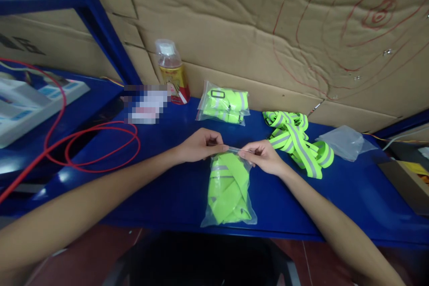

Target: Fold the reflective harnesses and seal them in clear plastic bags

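A clear plastic bag (254, 220) with folded neon-yellow reflective straps (228, 192) inside lies at the front edge of the blue table. My left hand (202, 145) pinches the left part of the bag's top edge between thumb and fingers. The same edge is pinched farther right by my right hand (263, 155). Behind my hands rest filled bags of straps (226, 103), with a black buckle showing through the plastic. Loose neon-yellow straps with grey stripes (296, 140) are heaped just beyond my right hand.
Clear bags without straps (346, 142) lie right of the heap. A bottle with red liquid (174, 76) stands against the cardboard wall (214, 31). Red cable (100, 170) loops over the table's left side, near a white power strip (40, 103). An open box (405, 183) is at right.
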